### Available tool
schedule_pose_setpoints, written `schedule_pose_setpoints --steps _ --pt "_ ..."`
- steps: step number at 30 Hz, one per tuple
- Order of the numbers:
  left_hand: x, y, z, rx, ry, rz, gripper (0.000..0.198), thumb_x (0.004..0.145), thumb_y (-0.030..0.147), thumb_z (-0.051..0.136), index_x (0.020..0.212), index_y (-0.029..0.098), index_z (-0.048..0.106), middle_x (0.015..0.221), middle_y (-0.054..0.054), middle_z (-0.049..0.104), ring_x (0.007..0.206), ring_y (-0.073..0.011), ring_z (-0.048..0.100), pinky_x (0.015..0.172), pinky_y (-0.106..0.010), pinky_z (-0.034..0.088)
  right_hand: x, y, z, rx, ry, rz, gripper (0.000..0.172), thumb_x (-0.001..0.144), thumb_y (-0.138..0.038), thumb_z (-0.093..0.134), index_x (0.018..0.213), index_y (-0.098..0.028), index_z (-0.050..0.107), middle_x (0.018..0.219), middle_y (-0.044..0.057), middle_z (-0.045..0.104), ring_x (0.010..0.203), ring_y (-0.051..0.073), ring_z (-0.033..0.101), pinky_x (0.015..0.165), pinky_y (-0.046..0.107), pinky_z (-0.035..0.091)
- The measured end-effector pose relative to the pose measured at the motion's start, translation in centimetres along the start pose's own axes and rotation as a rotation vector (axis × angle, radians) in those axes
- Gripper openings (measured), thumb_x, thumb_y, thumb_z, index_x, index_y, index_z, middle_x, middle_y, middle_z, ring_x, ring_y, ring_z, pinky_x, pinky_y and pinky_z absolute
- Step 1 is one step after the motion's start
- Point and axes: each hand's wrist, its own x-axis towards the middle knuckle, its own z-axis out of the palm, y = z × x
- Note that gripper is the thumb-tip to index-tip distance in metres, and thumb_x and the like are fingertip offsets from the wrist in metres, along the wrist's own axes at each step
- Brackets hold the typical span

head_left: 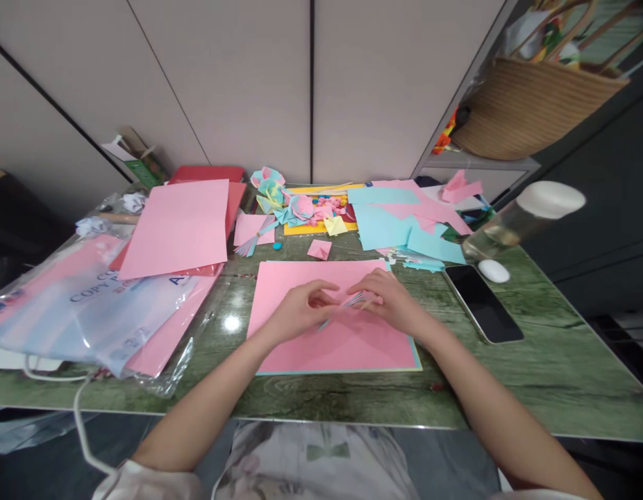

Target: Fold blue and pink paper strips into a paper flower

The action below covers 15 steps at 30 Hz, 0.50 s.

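Observation:
My left hand (302,310) and my right hand (390,300) meet over a stack of coloured paper sheets (321,353), pink on top with blue and yellow edges showing. Between them is a small paper piece (354,300) with thin, pale bluish strips, partly covered by fingers and blurred. Fingers of each hand are closed on it from either side. Just beyond the stack lie a small folded pink paper square (319,249) and a fringed paper piece (255,239).
Paper flowers (272,191) and a yellow tray (295,226) sit at the back. At left lie pink sheets (180,226) and a plastic paper bag (107,305). Blue paper (376,229), a phone (482,303), a white oval object (494,271) and a bottle (496,232) are at right.

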Motion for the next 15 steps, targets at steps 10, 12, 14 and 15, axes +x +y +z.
schedule_pose_setpoints --steps 10,12,14,15 --pt "0.9 -1.6 0.2 -0.311 -0.133 -0.219 0.028 0.058 0.024 0.068 0.083 0.012 0.064 0.08 -0.006 0.063 0.072 -0.0127 0.055 0.07 -0.026 0.041 0.4 -0.6 0.1 0.064 -0.088 0.019 0.031 0.077 -0.028 0.055 0.107 -0.026 0.054 0.079 0.002 0.051 0.074 0.015 0.047 0.067 0.027 0.038" --pt "1.0 -1.5 0.2 -0.418 -0.1 -0.266 0.025 0.059 0.023 0.068 0.081 0.012 0.064 0.077 -0.004 0.061 0.068 -0.0111 0.054 0.067 -0.024 0.04 0.2 0.1 0.0 0.053 -0.037 0.07 0.04 0.078 -0.032 0.052 0.117 -0.027 0.045 0.083 0.003 0.051 0.074 0.015 0.048 0.067 0.028 0.039" --pt "1.0 -1.5 0.0 -0.539 -0.065 -0.314 0.026 0.058 0.022 0.068 0.082 0.014 0.063 0.075 -0.002 0.059 0.065 -0.0094 0.053 0.065 -0.023 0.04 -0.1 1.3 -0.1 -0.05 0.039 0.162 0.05 0.08 -0.037 0.048 0.126 -0.027 0.034 0.091 0.005 0.051 0.08 0.017 0.048 0.07 0.032 0.04" --pt "1.0 -1.5 -0.1 -0.587 -0.05 -0.33 0.027 0.058 0.022 0.069 0.083 0.014 0.062 0.075 -0.001 0.058 0.064 -0.0087 0.052 0.064 -0.023 0.04 -0.2 2.0 -0.1 -0.143 0.074 0.219 0.052 0.08 -0.04 0.045 0.128 -0.026 0.03 0.093 0.007 0.051 0.084 0.02 0.048 0.073 0.035 0.039"
